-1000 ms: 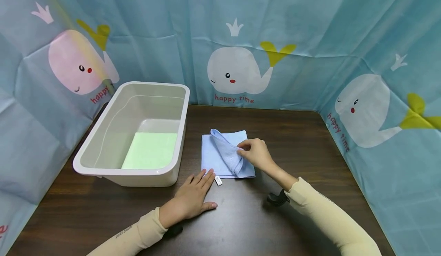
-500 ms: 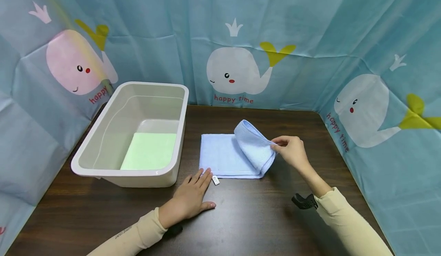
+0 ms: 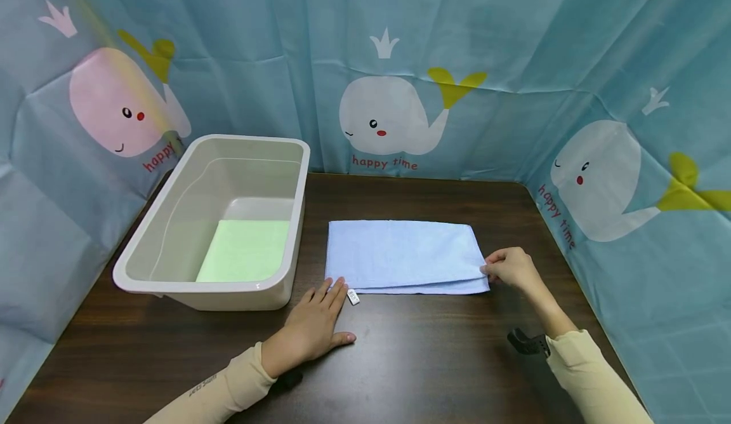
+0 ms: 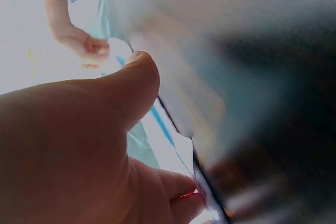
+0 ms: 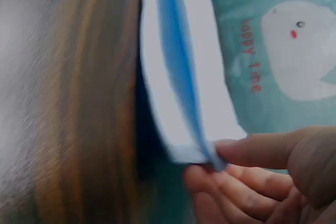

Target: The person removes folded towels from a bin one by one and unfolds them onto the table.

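A light blue towel [image 3: 400, 256] lies on the dark table in a folded, wide rectangle, with its layers slightly parted along the near edge. Flat on the table, my left hand [image 3: 316, 325] rests its fingertips on the towel's near left corner, beside a small white tag [image 3: 353, 297]. My right hand [image 3: 514, 268] pinches the towel near its right front corner. Up close in the right wrist view, thumb and fingers of the right hand [image 5: 257, 182] hold the upper layer's corner, with a gap visible between layers of the towel [image 5: 215, 66].
Left of the towel stands a light grey plastic basin [image 3: 291, 227] with a folded pale green cloth [image 3: 245, 252] on its bottom. A blue whale-print curtain [image 3: 508, 43] surrounds the wooden table [image 3: 411, 360] at the back and sides.
My right hand has moved right, carrying the towel's turned-up layer with it. The towel went from a small folded square to a wider flat rectangle. My left hand has stayed in place.
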### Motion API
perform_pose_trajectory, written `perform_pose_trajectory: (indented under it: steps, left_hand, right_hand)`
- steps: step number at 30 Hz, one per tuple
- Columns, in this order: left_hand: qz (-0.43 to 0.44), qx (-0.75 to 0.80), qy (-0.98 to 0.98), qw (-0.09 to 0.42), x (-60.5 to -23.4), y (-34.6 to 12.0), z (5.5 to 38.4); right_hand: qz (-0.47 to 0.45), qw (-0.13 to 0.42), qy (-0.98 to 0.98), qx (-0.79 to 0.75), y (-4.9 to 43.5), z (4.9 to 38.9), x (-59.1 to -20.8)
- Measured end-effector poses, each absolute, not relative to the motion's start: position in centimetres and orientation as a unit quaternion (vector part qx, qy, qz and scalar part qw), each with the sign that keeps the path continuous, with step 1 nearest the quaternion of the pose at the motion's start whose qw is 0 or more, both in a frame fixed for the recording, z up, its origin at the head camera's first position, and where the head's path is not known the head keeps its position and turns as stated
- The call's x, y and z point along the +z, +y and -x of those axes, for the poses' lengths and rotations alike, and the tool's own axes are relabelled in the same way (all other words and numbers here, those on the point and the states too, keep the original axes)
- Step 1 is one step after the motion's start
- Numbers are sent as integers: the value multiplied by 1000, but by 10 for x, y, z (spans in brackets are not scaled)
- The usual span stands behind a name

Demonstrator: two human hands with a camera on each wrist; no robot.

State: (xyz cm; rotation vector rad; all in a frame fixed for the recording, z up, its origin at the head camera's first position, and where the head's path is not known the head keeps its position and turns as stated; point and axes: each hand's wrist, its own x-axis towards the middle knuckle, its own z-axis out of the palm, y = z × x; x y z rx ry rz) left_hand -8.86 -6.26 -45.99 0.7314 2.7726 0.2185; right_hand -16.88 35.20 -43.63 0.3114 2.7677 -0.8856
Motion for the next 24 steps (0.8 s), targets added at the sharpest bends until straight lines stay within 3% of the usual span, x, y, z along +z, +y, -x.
perform_pose_trajectory:
  steps: [4, 24]
  left_hand:
    - [-249, 76, 956, 136, -458, -63, 88]
    - [-244, 74, 956, 149, -451, -65, 87]
  right_hand:
    - [-114, 156, 941, -278, 354, 168, -447]
    - [-117, 195, 945, -235, 345, 167, -447]
